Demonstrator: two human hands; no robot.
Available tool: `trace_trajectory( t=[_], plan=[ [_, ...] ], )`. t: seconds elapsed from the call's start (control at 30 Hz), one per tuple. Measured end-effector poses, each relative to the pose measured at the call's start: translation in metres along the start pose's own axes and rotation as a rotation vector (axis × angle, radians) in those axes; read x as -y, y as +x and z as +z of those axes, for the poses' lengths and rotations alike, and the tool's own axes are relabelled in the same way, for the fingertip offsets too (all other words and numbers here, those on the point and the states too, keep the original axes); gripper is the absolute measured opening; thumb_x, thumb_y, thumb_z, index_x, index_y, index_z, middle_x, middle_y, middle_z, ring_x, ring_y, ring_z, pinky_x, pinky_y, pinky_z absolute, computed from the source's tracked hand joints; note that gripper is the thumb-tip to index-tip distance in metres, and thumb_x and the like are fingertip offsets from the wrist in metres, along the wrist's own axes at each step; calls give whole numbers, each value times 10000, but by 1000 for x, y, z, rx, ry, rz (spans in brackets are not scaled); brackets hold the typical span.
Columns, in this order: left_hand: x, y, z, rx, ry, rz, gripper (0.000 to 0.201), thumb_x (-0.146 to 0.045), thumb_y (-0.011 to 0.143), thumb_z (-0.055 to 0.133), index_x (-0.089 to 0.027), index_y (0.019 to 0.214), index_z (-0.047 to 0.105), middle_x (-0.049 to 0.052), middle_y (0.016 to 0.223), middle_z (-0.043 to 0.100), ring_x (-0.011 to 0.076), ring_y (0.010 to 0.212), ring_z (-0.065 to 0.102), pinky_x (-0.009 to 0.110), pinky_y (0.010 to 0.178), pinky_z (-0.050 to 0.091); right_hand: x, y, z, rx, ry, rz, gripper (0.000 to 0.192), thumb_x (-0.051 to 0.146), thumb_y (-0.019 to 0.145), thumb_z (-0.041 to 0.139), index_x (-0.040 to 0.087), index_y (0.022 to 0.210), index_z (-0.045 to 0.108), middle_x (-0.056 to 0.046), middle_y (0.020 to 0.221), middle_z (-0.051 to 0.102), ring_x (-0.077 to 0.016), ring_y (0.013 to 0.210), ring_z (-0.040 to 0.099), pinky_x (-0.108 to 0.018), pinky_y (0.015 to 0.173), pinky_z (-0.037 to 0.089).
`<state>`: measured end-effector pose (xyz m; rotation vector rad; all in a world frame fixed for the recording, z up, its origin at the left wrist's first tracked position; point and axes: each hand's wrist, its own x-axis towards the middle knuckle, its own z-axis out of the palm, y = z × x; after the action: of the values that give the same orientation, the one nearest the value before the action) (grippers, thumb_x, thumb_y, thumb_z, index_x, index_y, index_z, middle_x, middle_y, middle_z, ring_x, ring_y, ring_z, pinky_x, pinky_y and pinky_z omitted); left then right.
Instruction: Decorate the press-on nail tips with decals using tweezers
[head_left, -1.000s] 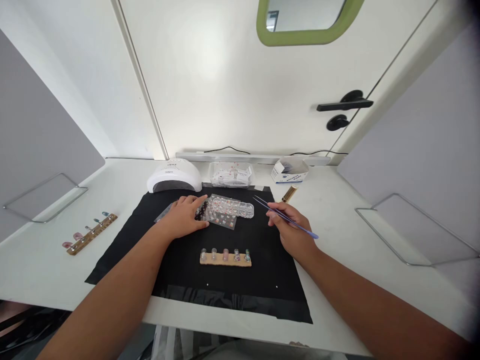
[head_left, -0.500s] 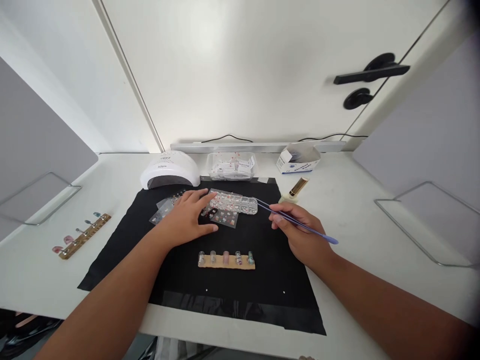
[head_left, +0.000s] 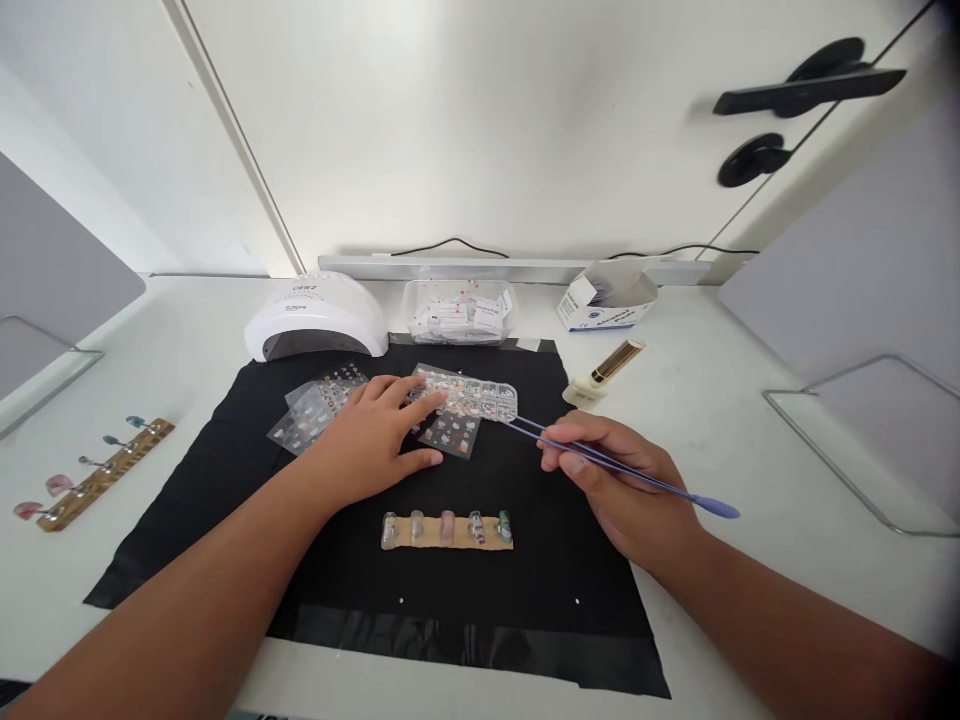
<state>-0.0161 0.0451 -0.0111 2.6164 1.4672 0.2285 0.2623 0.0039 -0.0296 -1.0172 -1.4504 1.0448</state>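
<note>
Nail tips on a wooden stand (head_left: 90, 470) sit at the far left of the frame, well apart from the work. Toward the centre, on the black mat (head_left: 225, 520), clear sticker sheets (head_left: 315, 405) lie fanned beneath the left hand (head_left: 375, 440), which rests flat and open, fingertips pressing the near end of the clear gem box (head_left: 472, 395), gripping nothing. That box, just above centre, looks light, rigid plastic, likely to skate on the cloth unless pinned by its edge as it is; its tiny contents appear slippery and easy to scatter. Below it, at centre, a second strip of nail tips (head_left: 448, 528) lies on the mat, untouched. Right of centre, the right hand (head_left: 622, 490) pinches the purple tweezers (head_left: 600, 460) near mid-shank between thumb and fingers, the points just at the box's right end; whether they touch it cannot be told. The tweezers look thin and springy, best held mid-length for fine control. A gold-capped bottle (head_left: 607, 368) lies on its side upper right.
</note>
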Motion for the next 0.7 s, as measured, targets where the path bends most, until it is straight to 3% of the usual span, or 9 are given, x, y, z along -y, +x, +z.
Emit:
trace_trajectory(
  t=[0.13,0.23,0.53,0.7],
  plan=[
    [0,0,2,-3,6,-20,673,-518,862,674,-305,1467,473,125,1589,378,386,1373,396,576,1076,430,1,1,1,97,64,31,127,375,848,735,330,964,761,-3,816,696,-155,756,657,-302,713,554],
    [0,2,3,-27,21,-11,579,-477,895,640,-273,1426,529,138,1570,406,378,1347,433,562,1076,438,-2,7,5,165,131,69,130,382,839,746,301,939,766,-12,807,717,-160,754,681,-303,709,574],
    [0,5,5,-188,60,63,316,-231,987,458,-220,1203,689,135,1380,595,321,1103,588,573,966,500,0,10,7,200,273,92,144,398,855,733,301,959,753,-7,803,708,-149,771,669,-295,720,575],
    [-11,1,-3,-315,3,191,292,-182,998,449,-213,1136,704,121,1392,598,265,1081,597,465,894,562,6,3,7,316,332,44,119,353,894,692,297,978,755,-12,782,691,-167,792,660,-358,781,570]
  ],
)
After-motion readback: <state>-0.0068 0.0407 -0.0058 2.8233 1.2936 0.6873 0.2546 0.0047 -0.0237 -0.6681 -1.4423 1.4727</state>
